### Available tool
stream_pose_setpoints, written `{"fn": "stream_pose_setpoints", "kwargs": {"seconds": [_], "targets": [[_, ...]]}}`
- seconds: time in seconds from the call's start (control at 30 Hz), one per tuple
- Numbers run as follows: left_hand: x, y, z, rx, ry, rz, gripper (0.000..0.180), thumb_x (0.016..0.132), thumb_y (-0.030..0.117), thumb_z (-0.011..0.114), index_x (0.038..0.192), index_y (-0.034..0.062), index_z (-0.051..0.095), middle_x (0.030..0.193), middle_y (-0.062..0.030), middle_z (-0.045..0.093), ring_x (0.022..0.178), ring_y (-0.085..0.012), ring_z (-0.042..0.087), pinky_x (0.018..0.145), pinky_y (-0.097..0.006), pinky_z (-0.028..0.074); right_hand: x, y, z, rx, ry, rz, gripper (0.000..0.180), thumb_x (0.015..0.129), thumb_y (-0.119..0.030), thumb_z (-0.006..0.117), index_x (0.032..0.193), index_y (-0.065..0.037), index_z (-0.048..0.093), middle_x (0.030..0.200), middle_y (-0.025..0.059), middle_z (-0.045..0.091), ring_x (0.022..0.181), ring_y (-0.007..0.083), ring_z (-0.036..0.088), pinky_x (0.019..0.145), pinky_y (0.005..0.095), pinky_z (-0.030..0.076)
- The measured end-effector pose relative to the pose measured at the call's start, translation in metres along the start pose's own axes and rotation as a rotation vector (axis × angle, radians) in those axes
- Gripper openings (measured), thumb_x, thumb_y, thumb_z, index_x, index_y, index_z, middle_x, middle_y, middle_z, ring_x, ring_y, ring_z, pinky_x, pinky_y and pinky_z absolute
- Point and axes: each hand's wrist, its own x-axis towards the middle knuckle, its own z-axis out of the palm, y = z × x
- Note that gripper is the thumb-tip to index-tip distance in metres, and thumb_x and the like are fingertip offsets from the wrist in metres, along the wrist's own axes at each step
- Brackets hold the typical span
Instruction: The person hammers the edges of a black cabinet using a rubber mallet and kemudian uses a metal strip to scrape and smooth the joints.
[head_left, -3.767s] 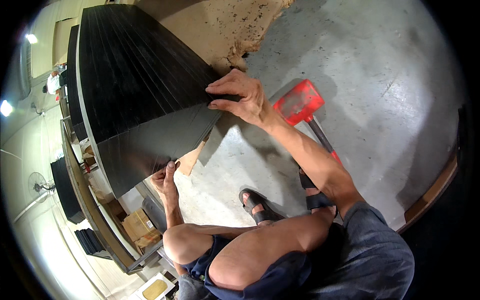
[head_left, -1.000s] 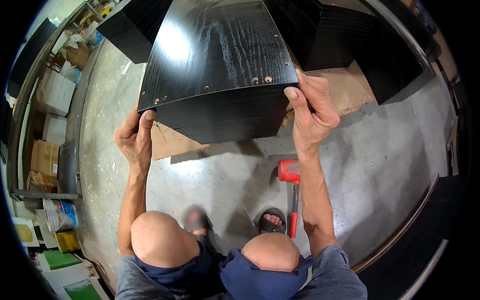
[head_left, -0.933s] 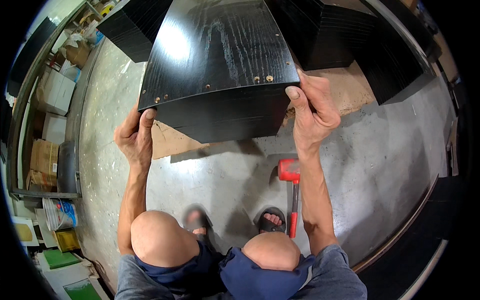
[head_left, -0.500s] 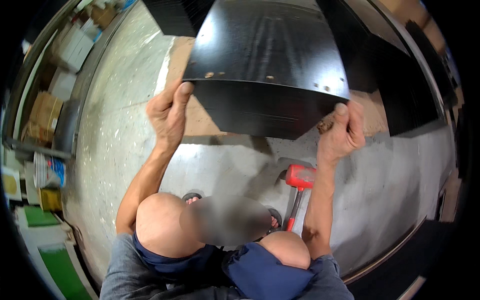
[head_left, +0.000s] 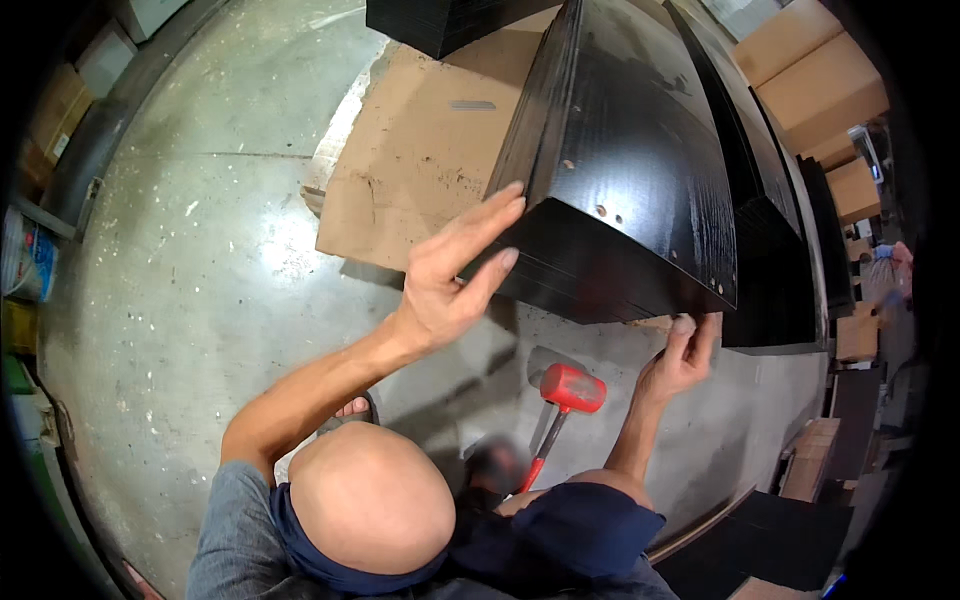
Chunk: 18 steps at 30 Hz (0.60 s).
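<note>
A long black block of boards [head_left: 640, 150] lies in front of me, glossy on top, with small holes near its near edge and fine layered lines on its left side. At its near left corner is my left hand [head_left: 445, 285], thumb and fingers apart, fingertips against the side. Under the near right corner, my right hand [head_left: 678, 365] has its thumb and bent fingers closed on the edge of the block. A red mallet [head_left: 573, 388] with a dark and red handle rests on the floor between my knees and the block.
Flattened cardboard [head_left: 410, 150] lies under and left of the block. Another black piece [head_left: 440, 25] stands at the far left, more black pieces [head_left: 770, 270] on the right. Cardboard boxes [head_left: 820, 75] are stacked at far right. The floor [head_left: 220, 240] is grey and speckled.
My view has swung to the right. The block now lies turned, its left side showing. My left hand has loosened from the near left corner and spread its fingers; the right stays at the right corner.
</note>
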Motion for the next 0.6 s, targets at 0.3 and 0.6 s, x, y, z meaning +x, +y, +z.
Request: {"fn": "stream_pose_setpoints", "kwargs": {"seconds": [0.3,0.6], "targets": [[-0.142,-0.036,-0.022,0.053,-0.207,-0.650,0.040,0.083,0.001,0.060,0.123,-0.0004,0.060,0.119,-0.0188,0.064,0.100,-0.0281,0.065,0.085,-0.034,0.051,-0.211,0.085,-0.130,-0.712,-0.113,0.641,0.026,0.086,-0.020,0.069,0.098,0.003,0.063,0.097,0.0096,0.066,0.091,0.0164,0.058,0.082,0.0310,0.045],[-0.171,-0.028,-0.009,-0.074,-0.399,-0.938,0.035,0.088,0.006,0.057,0.122,-0.0007,0.061,0.108,-0.0169,0.070,0.094,-0.0217,0.067,0.077,-0.031,0.052,-0.248,0.051,-0.097,-0.507,-0.365,0.865,0.029,0.082,-0.026,0.068,0.080,0.001,0.058,0.065,0.0069,0.056,0.062,0.0147,0.046,0.060,0.0345,0.042]]}}
